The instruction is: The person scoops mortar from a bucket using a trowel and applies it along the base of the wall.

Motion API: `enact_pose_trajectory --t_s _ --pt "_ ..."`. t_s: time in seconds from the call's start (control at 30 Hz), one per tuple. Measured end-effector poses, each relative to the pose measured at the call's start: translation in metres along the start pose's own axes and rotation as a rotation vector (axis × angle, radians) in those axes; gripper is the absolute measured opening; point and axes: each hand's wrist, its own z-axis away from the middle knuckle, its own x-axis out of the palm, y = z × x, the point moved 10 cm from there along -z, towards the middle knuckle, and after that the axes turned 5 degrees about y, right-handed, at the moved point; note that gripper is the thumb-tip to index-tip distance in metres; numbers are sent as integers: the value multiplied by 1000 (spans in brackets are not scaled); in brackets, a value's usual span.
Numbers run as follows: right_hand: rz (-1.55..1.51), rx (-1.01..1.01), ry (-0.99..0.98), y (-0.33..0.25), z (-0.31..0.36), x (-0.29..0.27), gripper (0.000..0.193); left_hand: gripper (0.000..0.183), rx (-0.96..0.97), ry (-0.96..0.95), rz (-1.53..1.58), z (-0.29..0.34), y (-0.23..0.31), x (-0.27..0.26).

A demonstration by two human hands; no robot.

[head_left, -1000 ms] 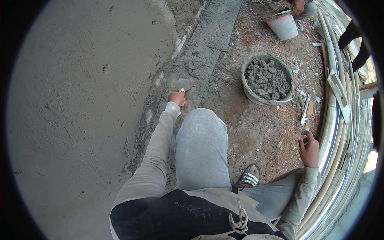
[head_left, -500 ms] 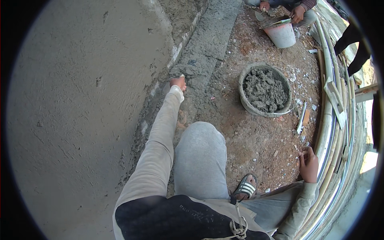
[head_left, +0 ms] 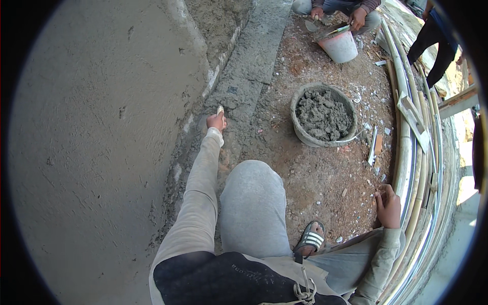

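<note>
My left hand [head_left: 217,122] is closed round the pale handle of a trowel [head_left: 220,110], low over the strip of wet mortar [head_left: 239,94] beside the grey wall. The blade is hard to make out against the grey mortar. Over by my bent right leg, my right hand [head_left: 389,207] hangs with loosely bent fingers, a little apart, and nothing shows in it. A round tub [head_left: 301,133] heaped with grey mortar [head_left: 325,114] stands on the ground, right of the left hand and ahead of my knee.
A smooth plastered surface [head_left: 96,152] fills the left side. At the far end a crouching co-worker's hands [head_left: 358,18] are at a white bucket [head_left: 341,49]. Long poles [head_left: 405,147] run along the right, near scraps [head_left: 373,145] and another person's dark-clothed legs [head_left: 432,48].
The view has shifted slightly, so the tub, bucket and co-worker sit further left. My left hand has drawn back a little toward me along the mortar. My right hand stays by the leg.
</note>
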Motion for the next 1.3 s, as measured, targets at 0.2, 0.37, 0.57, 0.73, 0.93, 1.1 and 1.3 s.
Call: enact_pose_trajectory --t_s 0.2,0.37,0.57,0.73,0.93,1.1,1.3 --pt "-4 -5 5 -2 5 -3 18 27 41 -43 -37 22 14 -34" --pt "-58 -78 7 -17 2 0 18 26 91 -140 -111 55 26 -55" --pt "-186 -198 -35 -55 -27 29 18 27 103 -344 -221 144 58 -49" --pt "-580 -490 -198 -206 -74 103 22 22 47 -422 -196 224 91 -80" --pt "-634 -242 -313 -270 -138 216 36 21 73 -525 -222 282 101 -80" --pt "-555 -284 -395 -281 -138 256 37 21 125 -630 -265 301 104 -79" --pt "-788 -157 -645 -282 -124 261 32 20 124 -621 -235 306 108 -77"
